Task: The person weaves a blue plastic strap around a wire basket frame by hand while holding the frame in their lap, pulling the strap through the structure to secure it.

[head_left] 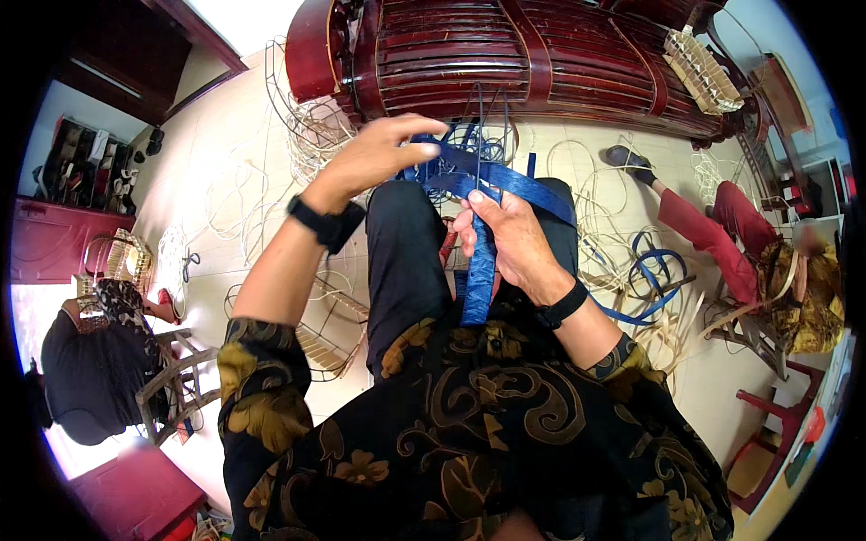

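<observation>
My right hand [523, 239] is closed round a flat band wrapped in blue strip [480, 279], its thumb pressed on the upper end. Thin dark wire [479, 126] rises from that end in a narrow loop. A loose blue plastic strip [528, 187] runs from beside my right hand across toward my left hand [383, 155]. That hand is raised with thumb and fingers apart, and blue strip shows in the gap. Whether it touches them I cannot tell. More tangled blue strip [465, 140] lies beyond my knees.
A dark red slatted wooden bench [451, 54] stands ahead, with a woven basket [699, 72] on its right end. Pale cane coils [316, 135] and blue strip [658, 275] litter the floor. A wire frame [329, 338] lies left of my legs. Seated people are at both sides.
</observation>
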`<act>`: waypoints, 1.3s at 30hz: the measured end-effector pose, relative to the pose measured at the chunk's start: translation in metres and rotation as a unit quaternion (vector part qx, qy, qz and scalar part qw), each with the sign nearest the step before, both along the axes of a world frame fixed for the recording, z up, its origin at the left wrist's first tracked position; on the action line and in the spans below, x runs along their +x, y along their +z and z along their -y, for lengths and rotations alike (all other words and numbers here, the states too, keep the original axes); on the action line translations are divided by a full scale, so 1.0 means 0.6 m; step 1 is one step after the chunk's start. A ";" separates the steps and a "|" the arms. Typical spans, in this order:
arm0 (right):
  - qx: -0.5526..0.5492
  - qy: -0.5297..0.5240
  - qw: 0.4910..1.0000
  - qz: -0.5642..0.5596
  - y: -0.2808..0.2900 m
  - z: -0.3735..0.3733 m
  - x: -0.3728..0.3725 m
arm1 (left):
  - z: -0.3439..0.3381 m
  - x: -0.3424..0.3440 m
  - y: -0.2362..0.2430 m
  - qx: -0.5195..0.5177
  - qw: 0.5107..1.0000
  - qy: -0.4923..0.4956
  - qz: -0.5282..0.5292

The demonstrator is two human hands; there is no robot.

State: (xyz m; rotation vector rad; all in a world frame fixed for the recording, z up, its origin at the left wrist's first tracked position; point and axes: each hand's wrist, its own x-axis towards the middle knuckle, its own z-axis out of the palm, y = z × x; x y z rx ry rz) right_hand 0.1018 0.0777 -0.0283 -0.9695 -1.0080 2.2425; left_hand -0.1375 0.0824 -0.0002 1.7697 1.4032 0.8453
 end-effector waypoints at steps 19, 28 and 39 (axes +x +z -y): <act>-0.002 -0.001 1.000 0.006 0.007 0.008 -0.015 | 0.373 -0.748 -0.088 -0.033 0.708 0.694 0.124; -0.004 -0.015 1.000 0.025 0.000 0.002 -0.010 | 0.012 -0.147 0.028 -0.062 0.991 0.111 -0.029; 0.005 -0.013 1.000 0.010 0.005 0.000 0.003 | -0.061 -0.053 -0.020 -0.116 0.985 -0.124 0.003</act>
